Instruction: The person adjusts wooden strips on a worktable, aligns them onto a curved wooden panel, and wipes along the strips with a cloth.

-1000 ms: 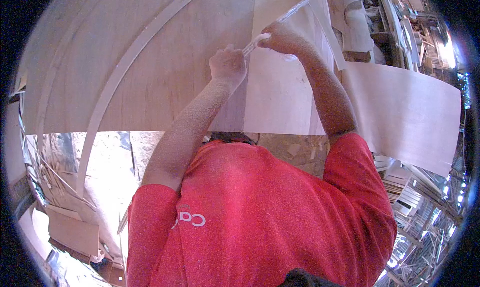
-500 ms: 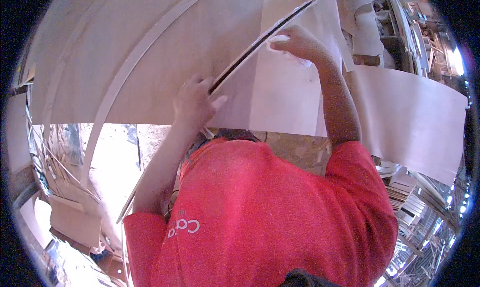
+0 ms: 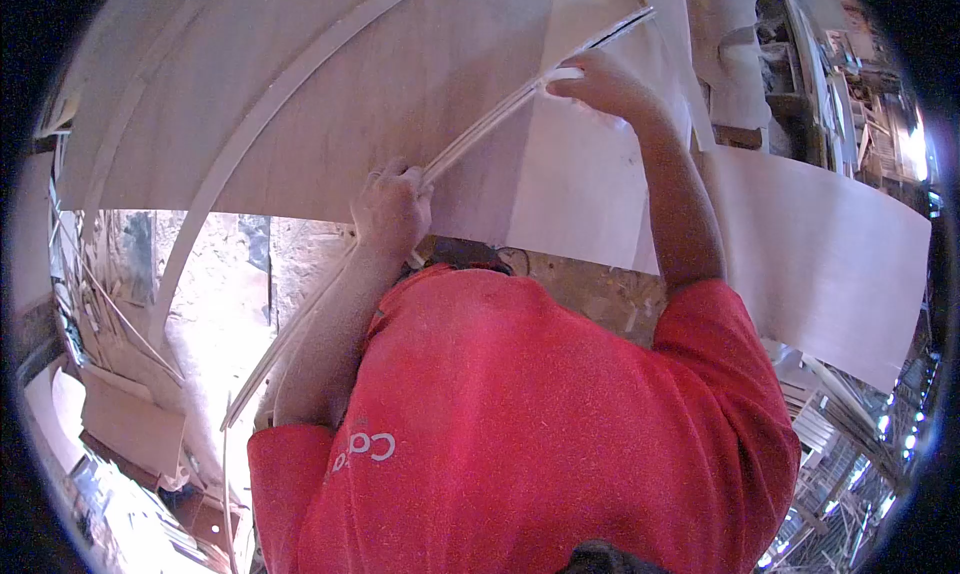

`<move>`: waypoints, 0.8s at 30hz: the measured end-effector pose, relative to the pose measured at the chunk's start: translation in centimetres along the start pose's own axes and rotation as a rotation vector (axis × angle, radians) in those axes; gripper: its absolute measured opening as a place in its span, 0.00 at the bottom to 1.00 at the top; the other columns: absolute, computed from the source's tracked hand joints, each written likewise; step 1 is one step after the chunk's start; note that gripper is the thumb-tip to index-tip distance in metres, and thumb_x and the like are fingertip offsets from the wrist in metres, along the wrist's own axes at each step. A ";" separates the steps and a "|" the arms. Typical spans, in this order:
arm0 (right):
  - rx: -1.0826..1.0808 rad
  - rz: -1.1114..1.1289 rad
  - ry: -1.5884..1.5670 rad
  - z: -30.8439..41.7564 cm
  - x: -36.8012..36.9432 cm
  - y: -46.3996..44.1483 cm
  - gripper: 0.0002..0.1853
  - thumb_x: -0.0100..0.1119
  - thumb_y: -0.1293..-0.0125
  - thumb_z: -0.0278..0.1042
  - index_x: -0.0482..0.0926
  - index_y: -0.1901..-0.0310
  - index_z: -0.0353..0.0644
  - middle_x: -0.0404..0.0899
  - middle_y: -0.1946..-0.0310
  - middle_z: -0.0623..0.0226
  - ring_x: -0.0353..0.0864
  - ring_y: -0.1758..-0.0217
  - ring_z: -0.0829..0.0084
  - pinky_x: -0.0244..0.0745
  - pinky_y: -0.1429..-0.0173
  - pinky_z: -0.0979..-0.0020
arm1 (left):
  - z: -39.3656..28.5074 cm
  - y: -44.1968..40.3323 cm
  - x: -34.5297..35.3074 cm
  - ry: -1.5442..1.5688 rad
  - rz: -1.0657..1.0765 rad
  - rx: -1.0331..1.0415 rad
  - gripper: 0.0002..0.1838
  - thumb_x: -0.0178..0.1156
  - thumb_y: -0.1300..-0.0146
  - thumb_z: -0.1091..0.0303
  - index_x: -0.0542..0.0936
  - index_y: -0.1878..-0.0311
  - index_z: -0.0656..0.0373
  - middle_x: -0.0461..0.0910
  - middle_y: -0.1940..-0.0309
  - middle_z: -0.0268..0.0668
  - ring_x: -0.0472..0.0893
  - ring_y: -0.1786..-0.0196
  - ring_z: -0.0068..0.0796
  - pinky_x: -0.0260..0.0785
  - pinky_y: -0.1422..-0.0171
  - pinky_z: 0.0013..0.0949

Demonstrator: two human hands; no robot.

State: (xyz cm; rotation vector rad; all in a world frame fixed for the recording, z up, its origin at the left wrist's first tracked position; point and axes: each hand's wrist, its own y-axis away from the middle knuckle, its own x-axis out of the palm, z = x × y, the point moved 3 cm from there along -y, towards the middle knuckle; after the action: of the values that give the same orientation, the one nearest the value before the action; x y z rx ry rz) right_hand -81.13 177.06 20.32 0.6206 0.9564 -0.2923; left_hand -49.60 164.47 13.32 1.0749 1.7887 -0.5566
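A long, thin wood strip (image 3: 485,126) lies slantwise over a broad sheet of pale, veneer-like wood (image 3: 330,124). My left hand (image 3: 392,209) is closed around the strip's lower end, with the knuckles up. Farther up, my right hand (image 3: 612,86) is bent over the strip, its fingers curled on a small white piece (image 3: 565,75) that touches the strip's edge. What the white piece is made of cannot be made out. Past my right hand a dark line shows along the strip's far end. The palm side of both hands is hidden.
A curved pale band (image 3: 262,124) crosses the sheet on the left. Another thin sheet (image 3: 820,244) sags at the right. Long thin strips (image 3: 290,339) run beside my left forearm. Scrap boards (image 3: 130,419) lie at lower left, with stacked timber beyond the right edge.
The dark line between my hands is now covered by pale wood and shows only near the far end. My left fingers have closed around the strip. My right hand stays near the same spot.
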 end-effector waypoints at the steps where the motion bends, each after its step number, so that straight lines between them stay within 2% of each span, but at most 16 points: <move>1: -0.062 -0.117 0.085 -0.4 0.9 -0.2 0.28 0.70 0.36 0.51 0.85 0.46 0.33 0.88 0.57 0.50 0.88 0.54 0.55 0.80 0.45 0.58 | 0.2 0.1 0.2 0.013 -0.023 0.011 0.09 0.68 0.37 0.59 0.85 0.59 0.52 0.83 0.54 0.37 0.84 0.50 0.47 0.80 0.51 0.50; 2: -0.125 -0.231 0.171 -0.9 1.3 -0.5 0.28 0.70 0.37 0.51 0.85 0.46 0.33 0.89 0.57 0.50 0.88 0.52 0.54 0.80 0.44 0.57 | 0.3 0.1 0.5 0.026 -0.047 0.020 0.09 0.68 0.37 0.59 0.85 0.60 0.52 0.82 0.55 0.36 0.84 0.50 0.46 0.80 0.52 0.50; 3: -0.125 -0.230 0.173 -0.5 1.0 -0.7 0.28 0.70 0.37 0.51 0.85 0.46 0.33 0.89 0.57 0.50 0.88 0.52 0.54 0.80 0.44 0.57 | 0.2 0.1 0.4 0.028 -0.047 0.019 0.09 0.68 0.37 0.59 0.85 0.60 0.52 0.82 0.55 0.36 0.84 0.50 0.46 0.80 0.52 0.50; 5: -0.013 0.061 0.046 0.0 0.9 -1.4 0.27 0.70 0.38 0.49 0.86 0.47 0.32 0.89 0.56 0.49 0.88 0.52 0.54 0.80 0.44 0.57 | 0.1 0.1 0.3 -0.003 -0.015 0.006 0.09 0.68 0.37 0.59 0.85 0.62 0.52 0.82 0.56 0.36 0.84 0.50 0.46 0.80 0.52 0.50; 18: -0.068 0.115 0.210 4.2 1.4 -1.9 0.26 0.71 0.39 0.48 0.86 0.47 0.35 0.89 0.54 0.47 0.89 0.51 0.51 0.80 0.41 0.56 | 0.4 0.1 0.1 0.022 -0.014 -0.035 0.08 0.68 0.38 0.61 0.85 0.62 0.53 0.83 0.55 0.35 0.84 0.49 0.46 0.80 0.51 0.50; 20: -0.081 0.078 0.148 3.9 2.6 -2.0 0.23 0.70 0.42 0.50 0.88 0.55 0.36 0.89 0.58 0.48 0.88 0.54 0.46 0.82 0.46 0.52 | 0.3 0.1 0.0 0.052 -0.025 -0.018 0.07 0.68 0.38 0.60 0.86 0.62 0.52 0.83 0.55 0.36 0.84 0.49 0.45 0.80 0.51 0.50; 24: -0.242 -0.044 0.198 5.0 3.0 -2.2 0.22 0.69 0.41 0.50 0.89 0.56 0.39 0.89 0.59 0.48 0.88 0.55 0.44 0.82 0.45 0.51 | 0.6 -0.1 0.0 0.033 0.004 -0.040 0.08 0.67 0.37 0.60 0.86 0.61 0.52 0.83 0.55 0.36 0.84 0.48 0.45 0.81 0.50 0.50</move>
State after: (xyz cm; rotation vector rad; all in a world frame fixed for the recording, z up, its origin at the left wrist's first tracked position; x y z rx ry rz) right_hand -77.21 172.35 19.14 0.4117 1.1764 -0.1523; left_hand -49.42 164.01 13.06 1.0657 1.8186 -0.5014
